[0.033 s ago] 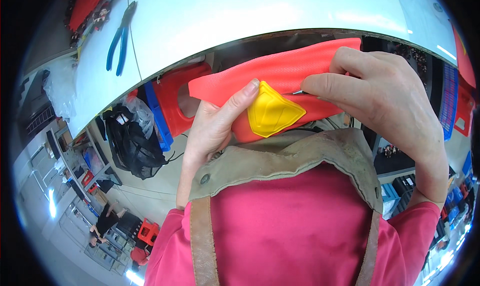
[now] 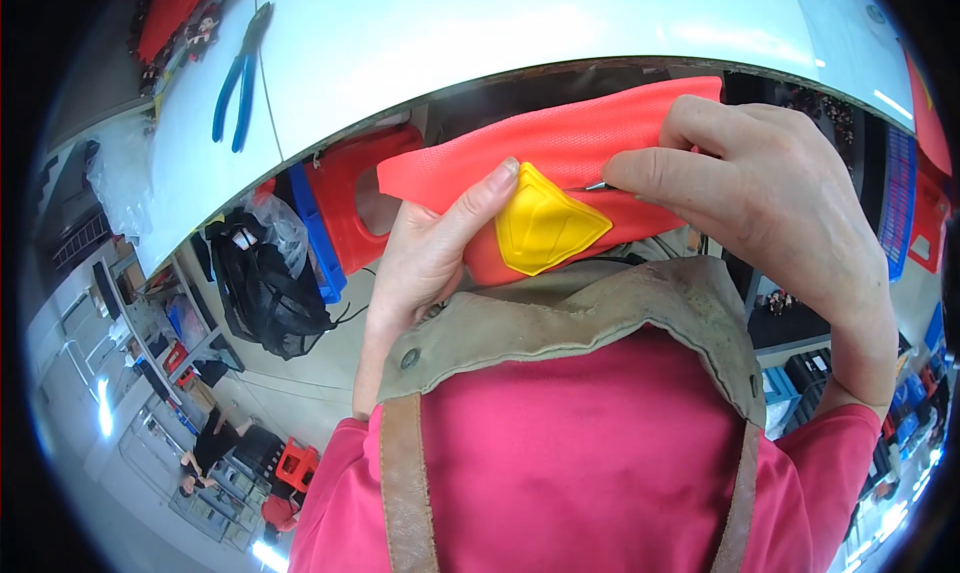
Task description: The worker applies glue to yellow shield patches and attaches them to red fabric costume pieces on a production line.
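Note:
A bright red textured sheet [image 2: 570, 133], flexible and slightly curved, is held up just in front of my apron. On it sits a yellow kite-shaped piece [image 2: 548, 223] with raised lines. My left hand [image 2: 440, 238] grips the sheet, its thumb pressing the upper left edge of the yellow piece; the other fingers are behind the sheet. My right hand [image 2: 735, 173] is closed beside the yellow piece's right side, pinching a thin metal tool [image 2: 598, 185]. Only the tool's short tip shows, touching or very near the red sheet; the rest is hidden in my fingers.
Beyond the sheet runs a white worktable [image 2: 420, 33], with blue-handled pliers [image 2: 242, 78] lying at its left. Below left are a red stool [image 2: 345, 208] and a black mesh bag [image 2: 265, 293]. Two people sit far off at lower left, one in black clothes [image 2: 212, 443].

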`<state>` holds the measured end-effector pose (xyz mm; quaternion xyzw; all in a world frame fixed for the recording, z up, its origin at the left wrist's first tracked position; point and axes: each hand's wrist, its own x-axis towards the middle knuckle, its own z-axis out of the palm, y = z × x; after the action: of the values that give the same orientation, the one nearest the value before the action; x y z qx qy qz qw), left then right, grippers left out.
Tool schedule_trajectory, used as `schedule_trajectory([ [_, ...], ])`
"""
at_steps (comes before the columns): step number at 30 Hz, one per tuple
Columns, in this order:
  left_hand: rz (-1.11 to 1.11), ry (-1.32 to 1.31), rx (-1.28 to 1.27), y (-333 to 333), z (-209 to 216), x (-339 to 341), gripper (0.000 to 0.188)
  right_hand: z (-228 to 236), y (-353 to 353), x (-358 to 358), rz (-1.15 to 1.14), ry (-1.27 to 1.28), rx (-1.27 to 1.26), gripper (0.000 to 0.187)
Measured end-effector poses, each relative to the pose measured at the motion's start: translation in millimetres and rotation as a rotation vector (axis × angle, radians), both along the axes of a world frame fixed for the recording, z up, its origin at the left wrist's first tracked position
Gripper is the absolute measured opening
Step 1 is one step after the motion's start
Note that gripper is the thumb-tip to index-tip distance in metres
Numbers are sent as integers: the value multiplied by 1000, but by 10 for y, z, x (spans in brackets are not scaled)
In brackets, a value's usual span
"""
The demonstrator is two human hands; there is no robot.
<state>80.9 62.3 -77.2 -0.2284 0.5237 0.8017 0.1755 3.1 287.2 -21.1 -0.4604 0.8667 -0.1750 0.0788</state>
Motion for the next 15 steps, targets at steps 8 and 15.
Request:
schedule_trajectory([
  [8, 6, -11, -7, 26, 3, 10, 31, 14, 27, 2, 40, -25, 30, 28],
  [15, 26, -23, 15, 21, -6, 11, 31, 7, 48, 3, 34, -54, 34, 29],
])
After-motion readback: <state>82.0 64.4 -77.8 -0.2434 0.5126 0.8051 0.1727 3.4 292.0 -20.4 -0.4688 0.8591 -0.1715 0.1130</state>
